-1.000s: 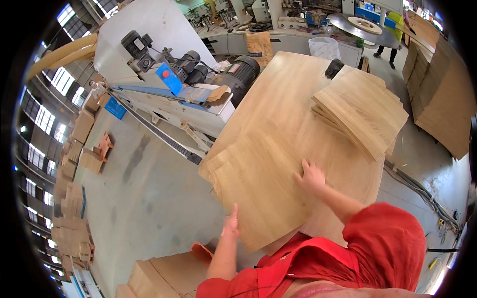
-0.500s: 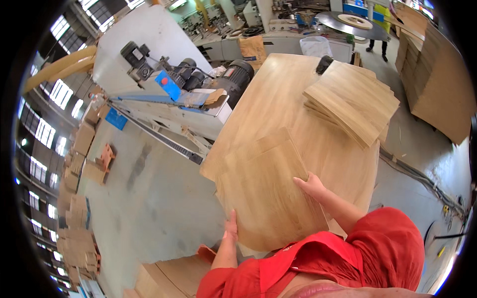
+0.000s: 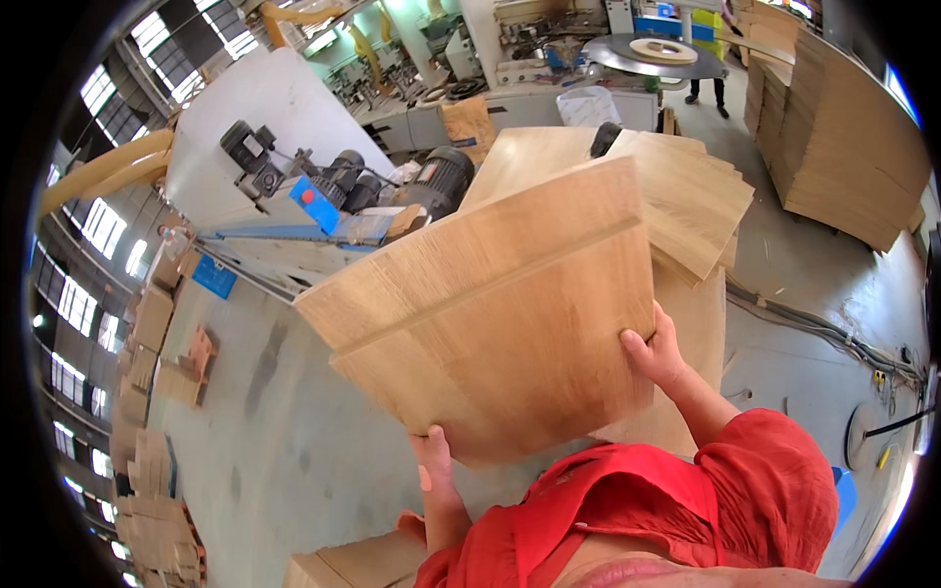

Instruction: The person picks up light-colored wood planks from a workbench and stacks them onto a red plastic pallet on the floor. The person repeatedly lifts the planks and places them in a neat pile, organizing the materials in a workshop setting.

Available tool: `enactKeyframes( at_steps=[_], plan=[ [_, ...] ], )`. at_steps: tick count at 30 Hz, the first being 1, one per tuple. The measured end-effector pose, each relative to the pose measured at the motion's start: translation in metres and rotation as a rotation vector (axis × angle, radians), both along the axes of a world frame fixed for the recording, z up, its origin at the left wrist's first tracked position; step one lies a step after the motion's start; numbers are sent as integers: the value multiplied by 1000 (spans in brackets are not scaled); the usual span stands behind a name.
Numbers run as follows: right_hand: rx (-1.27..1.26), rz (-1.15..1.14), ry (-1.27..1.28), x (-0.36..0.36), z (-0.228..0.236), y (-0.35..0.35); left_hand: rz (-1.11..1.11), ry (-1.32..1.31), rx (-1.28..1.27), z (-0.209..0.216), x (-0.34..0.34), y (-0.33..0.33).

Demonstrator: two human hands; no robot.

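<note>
A small stack of light wood-grain panels point(image 3: 510, 333) is lifted above the work table and tilted up in front of me. One panel's far edge sticks out beyond the other. My left hand point(image 3: 432, 458) grips the lower left edge, thumb on the top face. On the right edge my right hand point(image 3: 655, 348) holds on, its thumb over the face and its fingers hidden behind. Beyond the lifted panels, another stack of similar panels point(image 3: 691, 201) lies fanned on the wood-grain table top point(image 3: 676, 309). A dark object point(image 3: 605, 139) sits by that stack.
A machine with dark motors point(image 3: 438, 181) and a blue control box point(image 3: 314, 204) stands at the left. Tall stacked boards point(image 3: 843, 147) are at the far right, near a person in yellow point(image 3: 708, 49). Cables point(image 3: 823, 328) cross the floor. Cardboard point(image 3: 358, 561) lies low in front.
Both hands have raised the panels off the table and tipped their far edge upward. They now hide much of the table top. My view has shifted slightly.
</note>
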State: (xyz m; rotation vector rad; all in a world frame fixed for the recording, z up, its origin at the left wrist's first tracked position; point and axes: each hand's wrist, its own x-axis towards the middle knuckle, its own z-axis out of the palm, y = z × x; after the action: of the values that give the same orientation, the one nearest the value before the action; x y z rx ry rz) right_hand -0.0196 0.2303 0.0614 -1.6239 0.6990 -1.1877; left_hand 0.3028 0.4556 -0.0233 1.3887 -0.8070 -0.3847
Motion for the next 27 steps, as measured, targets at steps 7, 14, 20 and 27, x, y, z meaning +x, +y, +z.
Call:
enactKeyframes(
  at_steps=[7, 14, 20, 27],
  plan=[
    [-169, -110, -41, -45, -36, -30, -86, -84, -182, 39, -25, -48],
    [-220, -168, -41, -50, -40, -22, 102, 48, -58, 20, -34, -40],
    [-200, -72, 66, -65, -58, -25, 90, -227, -140, -40, -14, -41],
    [-180, -75, 124, -67, -100, -27, 24, -306, 33, -129, -4, -28]
  ],
)
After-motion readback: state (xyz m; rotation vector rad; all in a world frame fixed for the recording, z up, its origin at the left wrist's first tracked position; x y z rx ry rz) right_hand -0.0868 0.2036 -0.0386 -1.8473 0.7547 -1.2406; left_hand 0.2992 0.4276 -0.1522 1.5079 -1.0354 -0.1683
